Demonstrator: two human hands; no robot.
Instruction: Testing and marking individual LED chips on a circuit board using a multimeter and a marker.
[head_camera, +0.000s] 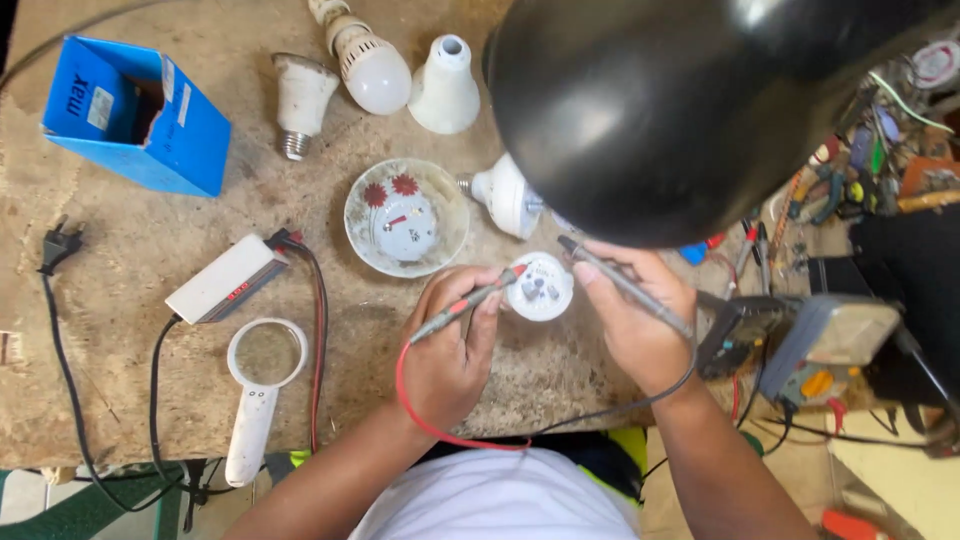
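Observation:
My left hand (450, 350) holds a red test probe (470, 300), its tip touching a small round white LED board (540, 287) on the worn wooden bench. My right hand (635, 320) holds a black test probe (625, 285), its tip at the board's upper right edge. A red lead loops under my left wrist and a black lead runs from my right hand toward a multimeter (830, 350) at the right.
A black lamp shade (680, 110) hangs over the bench's upper right. A flowered bowl (372, 235), several bulb parts (375, 70), a blue box (140, 115), a white power unit (225, 280) and a white magnifier (262, 390) lie to the left. Tools clutter the right.

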